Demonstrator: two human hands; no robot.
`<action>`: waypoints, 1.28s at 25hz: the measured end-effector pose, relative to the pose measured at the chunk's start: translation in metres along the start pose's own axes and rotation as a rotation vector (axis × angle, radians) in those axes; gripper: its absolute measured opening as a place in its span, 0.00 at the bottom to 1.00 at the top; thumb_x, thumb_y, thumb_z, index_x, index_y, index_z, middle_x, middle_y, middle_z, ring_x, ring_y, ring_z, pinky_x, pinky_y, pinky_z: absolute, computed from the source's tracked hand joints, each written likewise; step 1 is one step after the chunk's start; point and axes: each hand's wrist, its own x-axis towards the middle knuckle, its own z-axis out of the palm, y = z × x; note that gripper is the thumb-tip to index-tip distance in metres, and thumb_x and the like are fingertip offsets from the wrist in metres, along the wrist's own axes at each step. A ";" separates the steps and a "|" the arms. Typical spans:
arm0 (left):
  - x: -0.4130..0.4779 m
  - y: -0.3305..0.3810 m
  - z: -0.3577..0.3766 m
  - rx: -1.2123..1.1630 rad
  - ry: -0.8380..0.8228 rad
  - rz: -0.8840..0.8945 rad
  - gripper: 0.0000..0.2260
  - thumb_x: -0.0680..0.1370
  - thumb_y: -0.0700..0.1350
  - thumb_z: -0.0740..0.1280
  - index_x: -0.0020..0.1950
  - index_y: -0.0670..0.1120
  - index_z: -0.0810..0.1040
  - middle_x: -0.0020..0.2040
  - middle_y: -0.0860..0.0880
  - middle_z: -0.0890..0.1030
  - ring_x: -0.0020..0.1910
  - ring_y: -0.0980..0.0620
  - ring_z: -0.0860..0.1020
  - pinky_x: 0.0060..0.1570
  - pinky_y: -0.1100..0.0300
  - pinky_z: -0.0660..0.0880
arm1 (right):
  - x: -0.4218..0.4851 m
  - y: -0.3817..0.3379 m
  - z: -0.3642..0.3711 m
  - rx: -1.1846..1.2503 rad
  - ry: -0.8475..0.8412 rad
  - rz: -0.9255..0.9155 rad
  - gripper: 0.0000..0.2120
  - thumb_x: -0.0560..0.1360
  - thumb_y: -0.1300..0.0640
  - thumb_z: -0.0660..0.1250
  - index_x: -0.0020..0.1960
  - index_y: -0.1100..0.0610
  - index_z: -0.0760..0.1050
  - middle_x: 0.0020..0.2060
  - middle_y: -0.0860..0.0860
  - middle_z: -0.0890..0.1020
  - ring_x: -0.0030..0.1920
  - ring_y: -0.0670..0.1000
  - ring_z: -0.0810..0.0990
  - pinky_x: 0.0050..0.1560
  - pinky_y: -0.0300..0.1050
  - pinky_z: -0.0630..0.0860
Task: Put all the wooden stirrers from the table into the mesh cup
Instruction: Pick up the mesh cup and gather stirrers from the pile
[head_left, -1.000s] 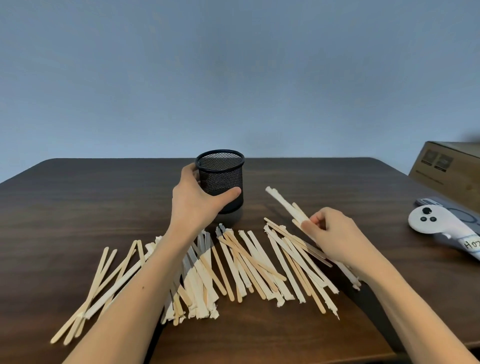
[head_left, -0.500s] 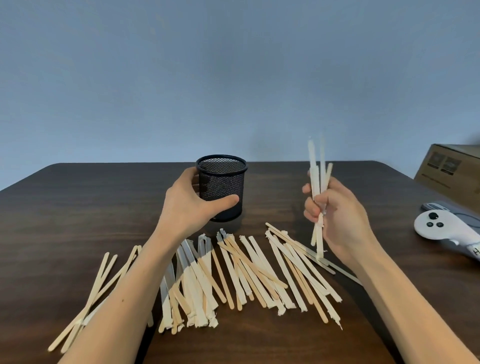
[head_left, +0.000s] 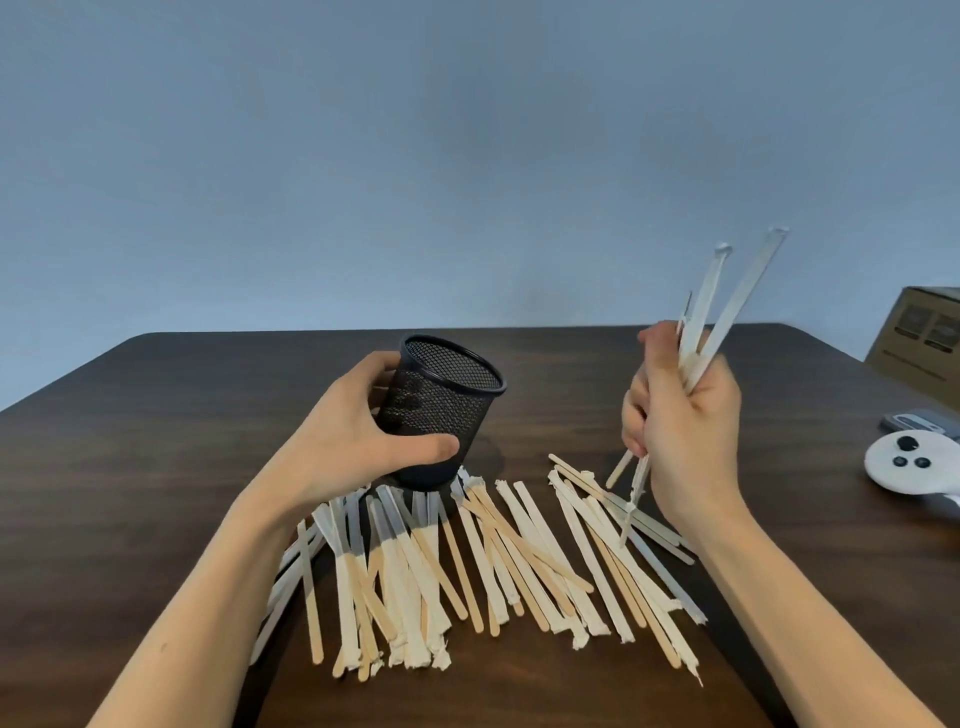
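Right hand grip: the right hand (head_left: 685, 441) is closed in a fist around a small bunch of held stirrers (head_left: 714, 317), fingers curled tight about their middle.
Held stirrers: they stand nearly upright, leaning to the right; the long upper ends fan out above the fist, the short lower ends poke out below it, just over the pile.
Left hand grip: the left hand (head_left: 358, 441) wraps the mesh cup (head_left: 441, 415), thumb across the near side, fingers round the far side.
Mesh cup: black wire mesh, tilted with its open mouth leaning toward the right hand; whether its base touches the table cannot be told. No stirrer shows inside it.
Loose stirrers: a wide pile of loose stirrers (head_left: 493, 566) lies on the table in front of the cup, between the two forearms, some bare wood, some in torn white paper wrappers, many crossing one another.
Table: dark wooden table (head_left: 156, 441).
Right edge: a white controller (head_left: 909, 462) lies well apart from the pile; a cardboard box (head_left: 924, 338) stands behind it.
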 end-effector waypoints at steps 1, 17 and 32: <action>-0.005 -0.001 -0.003 -0.015 -0.018 0.010 0.37 0.60 0.56 0.82 0.67 0.54 0.74 0.59 0.56 0.83 0.56 0.57 0.83 0.53 0.63 0.81 | -0.002 0.003 0.003 -0.033 -0.020 -0.010 0.12 0.81 0.48 0.63 0.48 0.57 0.72 0.25 0.49 0.67 0.22 0.47 0.62 0.21 0.39 0.61; -0.019 -0.017 -0.010 -0.010 -0.035 0.060 0.37 0.59 0.59 0.80 0.67 0.56 0.74 0.59 0.57 0.83 0.58 0.58 0.83 0.59 0.59 0.79 | -0.010 0.024 0.010 -0.140 -0.049 0.113 0.07 0.80 0.55 0.68 0.51 0.59 0.76 0.23 0.51 0.68 0.21 0.49 0.65 0.24 0.43 0.67; -0.022 -0.017 -0.003 0.019 -0.068 0.090 0.35 0.60 0.58 0.80 0.66 0.58 0.74 0.58 0.59 0.82 0.57 0.62 0.81 0.53 0.69 0.78 | 0.027 -0.033 0.059 -0.180 0.155 0.148 0.19 0.81 0.47 0.56 0.34 0.53 0.69 0.31 0.47 0.66 0.31 0.46 0.66 0.36 0.42 0.64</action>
